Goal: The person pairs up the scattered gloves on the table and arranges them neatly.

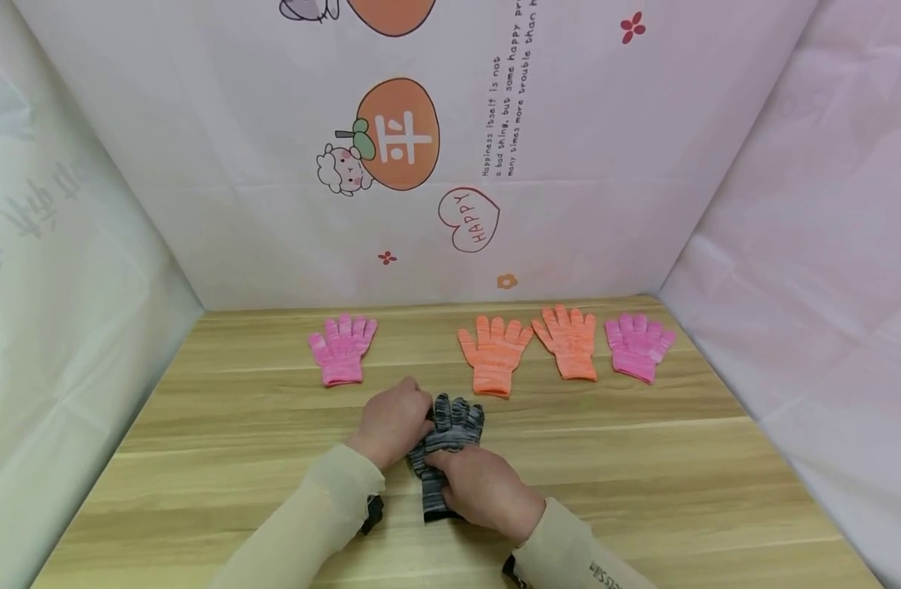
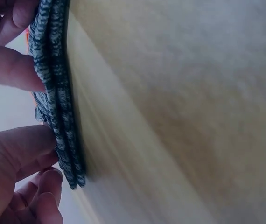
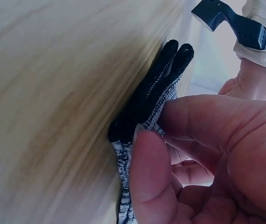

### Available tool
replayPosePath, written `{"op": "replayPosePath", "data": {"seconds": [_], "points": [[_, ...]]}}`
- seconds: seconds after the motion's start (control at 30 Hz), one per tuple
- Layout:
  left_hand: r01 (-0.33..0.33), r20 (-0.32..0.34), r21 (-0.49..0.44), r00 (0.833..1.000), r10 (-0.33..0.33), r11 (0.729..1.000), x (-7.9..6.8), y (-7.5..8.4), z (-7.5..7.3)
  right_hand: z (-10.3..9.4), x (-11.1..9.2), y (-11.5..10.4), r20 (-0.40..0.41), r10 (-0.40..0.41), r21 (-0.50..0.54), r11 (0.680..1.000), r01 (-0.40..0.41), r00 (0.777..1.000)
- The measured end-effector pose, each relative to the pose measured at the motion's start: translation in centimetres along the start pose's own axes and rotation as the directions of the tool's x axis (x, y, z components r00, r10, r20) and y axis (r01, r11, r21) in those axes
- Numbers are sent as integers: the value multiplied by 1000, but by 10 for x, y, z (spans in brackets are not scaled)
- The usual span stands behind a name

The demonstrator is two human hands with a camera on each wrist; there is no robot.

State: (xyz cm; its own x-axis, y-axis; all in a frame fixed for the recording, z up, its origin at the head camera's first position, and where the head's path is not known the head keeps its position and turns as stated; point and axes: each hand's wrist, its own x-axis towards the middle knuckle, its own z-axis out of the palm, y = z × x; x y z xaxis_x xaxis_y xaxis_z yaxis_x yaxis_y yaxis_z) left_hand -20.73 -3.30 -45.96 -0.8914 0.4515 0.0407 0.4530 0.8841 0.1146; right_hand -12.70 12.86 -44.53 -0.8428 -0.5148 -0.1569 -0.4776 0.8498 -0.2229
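Note:
A pair of grey-and-black knitted gloves [image 1: 437, 483] lies stacked on the wooden table, finger ends away from me and dark cuffs toward me. In the left wrist view the two layers of the gloves [image 2: 60, 93] show edge-on. My left hand [image 1: 394, 419] pinches the gloves at the left side near the finger ends. Over the cuff part, my right hand [image 1: 490, 489] has its index finger on the top glove. Seen from the right wrist, the thumb [image 3: 151, 172] of that hand touches the gloves' side edge, with its other fingers curled.
Along the back of the table [image 1: 236, 409] lie a pink glove [image 1: 343, 350] at left, two orange gloves [image 1: 494, 356] right of the middle, and another pink glove [image 1: 637, 348] at far right. White printed cloth [image 1: 259, 221] walls the back and both sides.

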Motion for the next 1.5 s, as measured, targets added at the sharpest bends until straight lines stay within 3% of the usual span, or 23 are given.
{"op": "replayPosePath", "data": {"seconds": [0.13,0.3,0.57,0.87,1.07,1.23,1.5], "points": [[-16,-27,-17,1000,16,1000,1,4,2,1,-1,0,-8,-7,-2,1000,7,1000],[-104,-54,-77,993,100,992,4,9,4,2,-1,0,-30,-26,-12,1000,26,999],[-176,26,-6,984,176,984,6,13,4,1,-2,1,-19,-26,-10,1000,26,999],[-148,56,-62,987,151,987,6,13,4,2,-2,1,-22,-24,-7,1000,24,999],[-165,72,-37,983,167,986,5,15,3,1,-2,1,-21,-25,-3,1000,25,999],[-127,89,-78,987,133,989,6,16,2,1,-2,2,-16,-17,3,1000,17,1000],[-76,45,-140,995,83,987,5,17,-2,2,-3,3,-33,-27,9,1000,28,999]]}}
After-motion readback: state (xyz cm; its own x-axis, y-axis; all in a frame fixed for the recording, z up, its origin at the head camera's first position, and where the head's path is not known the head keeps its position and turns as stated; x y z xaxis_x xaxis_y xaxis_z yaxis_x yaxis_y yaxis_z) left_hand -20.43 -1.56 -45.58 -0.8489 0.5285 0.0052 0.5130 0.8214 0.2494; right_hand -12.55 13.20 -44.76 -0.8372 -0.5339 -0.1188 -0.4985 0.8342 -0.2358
